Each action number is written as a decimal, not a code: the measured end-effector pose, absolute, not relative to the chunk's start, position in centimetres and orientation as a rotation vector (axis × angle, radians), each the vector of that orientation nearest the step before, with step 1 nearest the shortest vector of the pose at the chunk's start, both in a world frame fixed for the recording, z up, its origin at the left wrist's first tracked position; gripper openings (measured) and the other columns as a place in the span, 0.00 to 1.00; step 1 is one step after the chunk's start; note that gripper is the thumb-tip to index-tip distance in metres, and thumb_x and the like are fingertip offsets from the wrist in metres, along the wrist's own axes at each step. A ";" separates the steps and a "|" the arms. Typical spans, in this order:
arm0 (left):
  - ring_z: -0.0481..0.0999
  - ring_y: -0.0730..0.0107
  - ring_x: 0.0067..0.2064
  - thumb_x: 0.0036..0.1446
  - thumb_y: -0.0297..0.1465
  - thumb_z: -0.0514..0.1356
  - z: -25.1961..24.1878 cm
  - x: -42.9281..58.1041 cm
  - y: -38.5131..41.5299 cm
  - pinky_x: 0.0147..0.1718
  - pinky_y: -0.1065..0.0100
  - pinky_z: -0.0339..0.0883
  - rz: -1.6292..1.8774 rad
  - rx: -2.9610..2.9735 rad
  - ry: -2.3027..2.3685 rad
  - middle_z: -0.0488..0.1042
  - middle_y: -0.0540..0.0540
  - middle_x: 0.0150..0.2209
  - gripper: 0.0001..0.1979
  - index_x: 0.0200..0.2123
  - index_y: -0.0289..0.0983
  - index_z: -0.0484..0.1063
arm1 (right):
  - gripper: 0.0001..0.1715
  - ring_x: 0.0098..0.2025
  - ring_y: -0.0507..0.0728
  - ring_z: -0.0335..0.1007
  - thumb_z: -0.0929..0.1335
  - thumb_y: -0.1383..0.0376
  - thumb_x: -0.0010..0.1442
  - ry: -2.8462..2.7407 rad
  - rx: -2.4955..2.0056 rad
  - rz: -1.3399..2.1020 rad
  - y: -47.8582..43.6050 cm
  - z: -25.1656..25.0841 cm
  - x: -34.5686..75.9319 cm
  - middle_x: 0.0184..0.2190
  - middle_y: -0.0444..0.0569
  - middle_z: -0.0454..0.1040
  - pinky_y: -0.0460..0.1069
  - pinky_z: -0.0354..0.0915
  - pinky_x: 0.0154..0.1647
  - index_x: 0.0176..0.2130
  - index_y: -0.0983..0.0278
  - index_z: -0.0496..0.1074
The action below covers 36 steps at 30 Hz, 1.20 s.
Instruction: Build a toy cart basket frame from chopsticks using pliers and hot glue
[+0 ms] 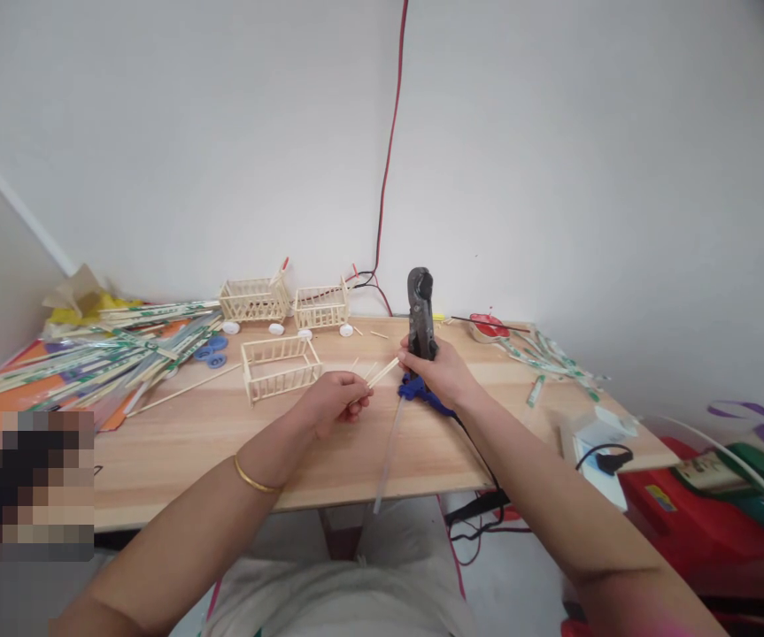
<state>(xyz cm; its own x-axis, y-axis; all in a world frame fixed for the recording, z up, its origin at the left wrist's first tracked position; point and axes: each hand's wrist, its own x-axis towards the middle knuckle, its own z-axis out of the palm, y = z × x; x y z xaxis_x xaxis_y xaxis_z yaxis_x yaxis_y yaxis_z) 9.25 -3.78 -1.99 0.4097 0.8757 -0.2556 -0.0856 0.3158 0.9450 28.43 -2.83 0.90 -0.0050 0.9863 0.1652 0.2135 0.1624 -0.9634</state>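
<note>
My left hand (342, 398) pinches thin wooden sticks (383, 372) between thumb and fingers, above the middle of the table. My right hand (446, 372) is closed round a glue gun (420, 305) with a black upper part and a blue lower part. A translucent glue stick (389, 456) juts out of its blue end towards me. The far ends of the sticks reach my right thumb; whether it grips them is unclear. Left of my left hand stands a small open wooden frame (281, 370) with slatted sides.
Two small stick-built carts (255, 303) with white wheels stand at the back. Blue wheels (215, 360) and piled green-marked stick packs (162, 341) lie left. A red dish (486, 327) sits back right, a white box (604, 429) at the right edge. A black cord (478, 447) trails off the front.
</note>
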 end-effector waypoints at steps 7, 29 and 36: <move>0.51 0.86 0.14 0.42 0.31 0.63 -2.1 9.5 -3.7 0.13 0.79 0.41 0.819 1.005 0.986 0.59 0.57 0.15 0.11 0.21 0.35 0.61 | 0.17 0.23 0.50 0.62 0.71 0.59 0.46 -1.306 -1.253 0.964 -1.9 -0.4 28.5 0.22 0.41 0.67 0.45 0.61 0.24 0.35 0.63 0.67; 0.52 0.88 0.18 0.44 0.33 0.67 -1.7 9.2 -3.1 0.16 0.81 0.44 1.116 0.780 0.590 0.65 0.54 0.25 0.14 0.29 0.33 0.65 | 0.16 0.37 0.57 0.67 0.63 0.56 0.58 -1.878 -1.541 0.583 -7.4 -0.3 30.1 0.36 0.49 0.71 0.51 0.61 0.39 0.43 0.63 0.64; 0.54 0.86 0.20 0.48 0.34 0.65 -1.8 9.5 -3.6 0.18 0.79 0.49 1.115 0.834 0.534 0.63 0.53 0.25 0.13 0.29 0.33 0.66 | 0.17 0.39 0.58 0.66 0.65 0.62 0.55 -2.087 -1.567 0.373 -8.0 -0.9 30.1 0.39 0.53 0.71 0.50 0.59 0.39 0.45 0.65 0.64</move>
